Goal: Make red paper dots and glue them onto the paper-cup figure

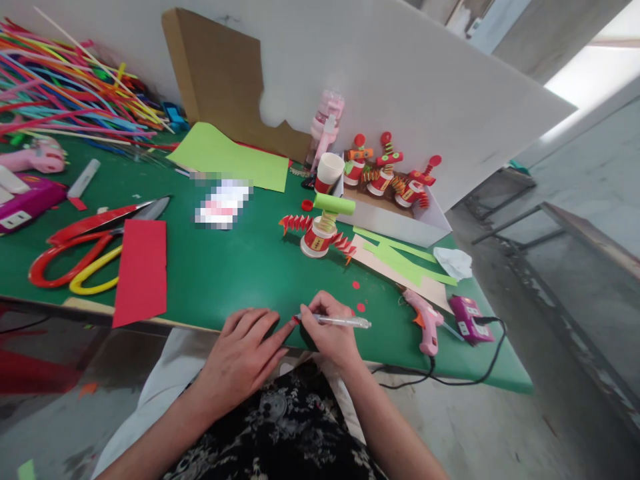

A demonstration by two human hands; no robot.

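We look down on a green table, its near edge just below the work. Between one and two o'clock from the pen tip, a white box holds three red cup figures. At eight o'clock the left hand lies flat, gripping nothing, a fingertip on the work; at three, the right hand has its fingers closed around a pen. Past twelve, a lone cup figure stands upright, and a careless reach could topple it. At three o'clock rests a pink glue gun; we judge a forearm catching its cord could drag it off. The pen meets a small red piece that, poorly pinned, could skid over the edge. At two, loose red dots risk being swept away.
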